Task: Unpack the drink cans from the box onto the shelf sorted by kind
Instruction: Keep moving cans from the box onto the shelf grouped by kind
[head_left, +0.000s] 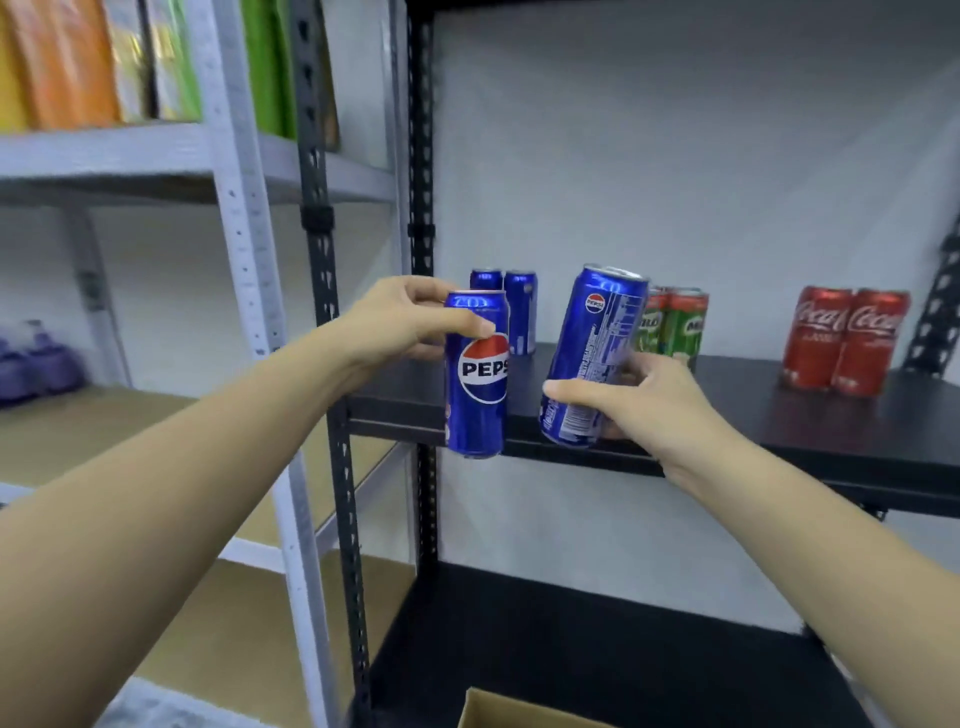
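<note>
Six cans are already being kept sorted on the black metal shelf (779, 410); two blue Pepsi cans are being held, one upright in the left hand (400, 325), one tilted in the right hand (644, 405), each grip curled round its can.

The left hand (410, 322) grips an upright blue Pepsi can (477, 374) near its top, logo facing the camera, held in front of the black shelf's (779, 415) front edge. The right hand (644, 400) holds a second Pepsi can (592, 358) around its lower half, tilted with its top leaning right, label text outward. On the shelf behind stand two more Pepsi cans (511, 306) at the left, two green Milo cans (675, 325) in the middle, partly hidden by the tilted can, and two red Coca-Cola cans (847, 340) well to the right. A cardboard box corner (498, 712) shows at the bottom edge. A grey rack (244, 208) to the left carries blurred orange and green packages (104, 62).
</note>
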